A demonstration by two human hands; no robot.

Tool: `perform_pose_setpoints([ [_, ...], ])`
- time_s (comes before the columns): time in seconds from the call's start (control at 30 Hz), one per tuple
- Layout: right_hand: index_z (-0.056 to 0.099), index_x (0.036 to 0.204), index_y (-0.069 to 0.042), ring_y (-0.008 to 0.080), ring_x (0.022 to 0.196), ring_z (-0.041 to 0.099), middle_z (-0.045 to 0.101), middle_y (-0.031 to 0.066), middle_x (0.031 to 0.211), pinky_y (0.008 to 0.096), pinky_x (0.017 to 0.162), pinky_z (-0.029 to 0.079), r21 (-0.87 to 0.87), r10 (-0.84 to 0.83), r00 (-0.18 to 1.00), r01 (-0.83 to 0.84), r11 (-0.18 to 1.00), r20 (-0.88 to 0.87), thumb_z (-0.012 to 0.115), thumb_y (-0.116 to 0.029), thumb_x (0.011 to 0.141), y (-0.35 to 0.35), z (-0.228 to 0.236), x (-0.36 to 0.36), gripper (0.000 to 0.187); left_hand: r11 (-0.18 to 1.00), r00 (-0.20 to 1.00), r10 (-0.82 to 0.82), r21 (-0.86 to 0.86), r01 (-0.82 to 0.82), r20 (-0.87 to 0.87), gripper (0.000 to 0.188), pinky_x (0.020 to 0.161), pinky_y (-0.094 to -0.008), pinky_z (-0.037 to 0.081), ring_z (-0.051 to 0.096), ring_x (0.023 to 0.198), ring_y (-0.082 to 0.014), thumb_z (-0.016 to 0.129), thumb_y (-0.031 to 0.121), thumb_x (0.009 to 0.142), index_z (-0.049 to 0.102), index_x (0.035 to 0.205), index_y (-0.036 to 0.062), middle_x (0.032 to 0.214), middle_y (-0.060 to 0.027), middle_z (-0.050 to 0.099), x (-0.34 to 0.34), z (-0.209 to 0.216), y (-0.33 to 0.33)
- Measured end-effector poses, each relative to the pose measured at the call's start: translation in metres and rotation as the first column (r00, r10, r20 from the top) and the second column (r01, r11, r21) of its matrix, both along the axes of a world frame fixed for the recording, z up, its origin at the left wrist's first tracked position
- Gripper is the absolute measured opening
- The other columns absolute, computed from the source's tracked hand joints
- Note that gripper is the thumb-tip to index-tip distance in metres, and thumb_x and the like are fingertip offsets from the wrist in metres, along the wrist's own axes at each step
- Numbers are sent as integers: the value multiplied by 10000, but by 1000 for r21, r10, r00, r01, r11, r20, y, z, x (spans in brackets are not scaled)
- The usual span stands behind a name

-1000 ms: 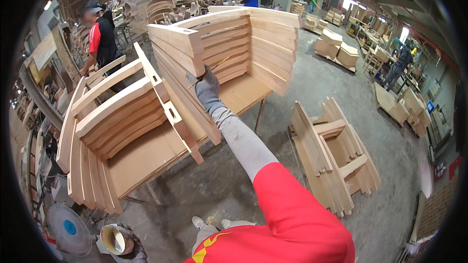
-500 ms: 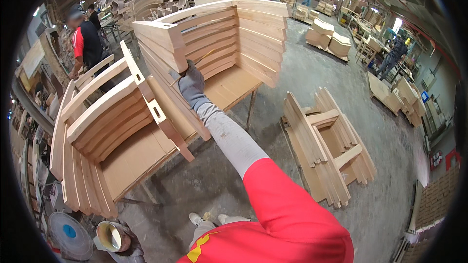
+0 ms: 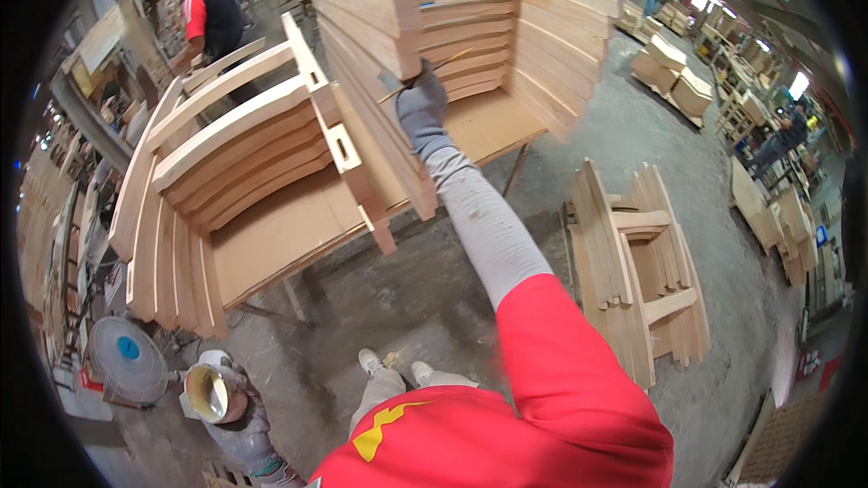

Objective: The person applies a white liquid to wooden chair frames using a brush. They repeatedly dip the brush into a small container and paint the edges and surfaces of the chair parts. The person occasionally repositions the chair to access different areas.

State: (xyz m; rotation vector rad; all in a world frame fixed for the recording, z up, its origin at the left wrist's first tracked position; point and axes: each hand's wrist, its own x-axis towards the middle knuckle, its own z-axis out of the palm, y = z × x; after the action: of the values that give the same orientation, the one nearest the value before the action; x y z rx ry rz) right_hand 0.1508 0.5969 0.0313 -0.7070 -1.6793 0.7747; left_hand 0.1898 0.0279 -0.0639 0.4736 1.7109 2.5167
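My right hand (image 3: 422, 113), in a grey glove, reaches forward and is closed on a thin stick (image 3: 455, 56) whose two ends stick out past the fingers. It is by the near corner of a stack of curved wooden frames (image 3: 371, 23); whether it touches the wood I cannot tell. At the lower left my left hand (image 3: 246, 425), gloved and smeared, is wrapped round a cup (image 3: 217, 395) with pale, glue-like stuff inside. A second stack of wooden frames (image 3: 244, 140), with slots cut in its rails, stands left of the right hand. Both stacks rest on a board-topped table (image 3: 294, 221).
A fan (image 3: 127, 357) with a blue hub stands at the left, near the cup. More wooden parts (image 3: 601, 244) lie stacked on the floor at the right, and further piles (image 3: 674, 81) stand behind. Across the table a person (image 3: 217, 14) in a black and red shirt is at work.
The view has shifted, so the table and frames sit further right and higher. My left hand with the cup shows more fully. My right hand stays by the same frame corner with the stick.
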Motion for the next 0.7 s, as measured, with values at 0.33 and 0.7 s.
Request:
perform_pose_setpoints([
  [0.33, 572, 1031, -118, 362, 828, 628, 659, 157, 866, 439, 708, 480, -2, 4, 1000, -4, 1000, -10, 757, -429, 672, -7, 3, 0, 510, 979, 980, 192, 52, -195, 62, 457, 974, -448, 389, 496, 1095, -257, 504, 97, 893, 351, 1319, 30, 1242, -134, 478, 32, 39, 23],
  [0.7, 616, 912, -75, 267, 653, 580, 635, 122, 756, 370, 609, 458, 139, -71, 997, 76, 987, -43, 770, -424, 695, 18, -12, -5, 439, 773, 915, 47, 565, -288, 401, 373, 985, -462, 361, 498, 1112, -279, 420, 304, 934, 491, 1232, 93, 1218, -120, 526, 50, 68, 24],
])
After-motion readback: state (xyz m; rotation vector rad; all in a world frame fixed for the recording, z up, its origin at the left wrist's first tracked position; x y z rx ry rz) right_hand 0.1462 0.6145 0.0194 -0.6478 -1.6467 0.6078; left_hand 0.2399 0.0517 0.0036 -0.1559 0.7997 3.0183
